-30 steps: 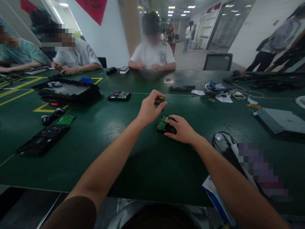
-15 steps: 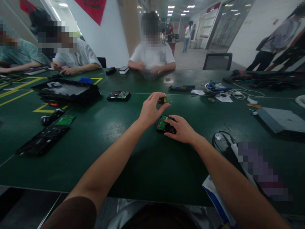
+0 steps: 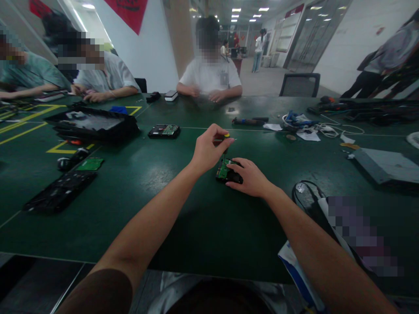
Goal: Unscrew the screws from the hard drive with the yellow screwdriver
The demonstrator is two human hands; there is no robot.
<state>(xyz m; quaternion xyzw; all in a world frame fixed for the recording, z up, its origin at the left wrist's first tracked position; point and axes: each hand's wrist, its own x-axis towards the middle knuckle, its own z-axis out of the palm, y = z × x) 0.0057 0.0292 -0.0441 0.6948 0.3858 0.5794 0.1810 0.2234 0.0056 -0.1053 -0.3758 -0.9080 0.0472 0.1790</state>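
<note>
My left hand (image 3: 210,146) is closed in a pinch around the short black and yellow handle of a screwdriver (image 3: 226,136), held upright. Its shaft points down at a hard drive (image 3: 223,170) with a green circuit board on its upper face; whether the tip sits in a screw is too small to tell. My right hand (image 3: 248,176) grips the drive from the right, thumb at the near edge and fingers over the top. Part of the drive is hidden under those fingers.
Left on the green table (image 3: 183,222) lie a black panel (image 3: 60,192), a green circuit board (image 3: 91,164), a black tray (image 3: 94,122) and an opened device (image 3: 164,131). A grey metal box (image 3: 386,168) and cables (image 3: 340,126) lie right. A person (image 3: 209,78) sits opposite.
The fingers of my left hand have turned the screwdriver handle, which is now more upright, with its yellow end facing up. My right hand and the drive stay in place.
</note>
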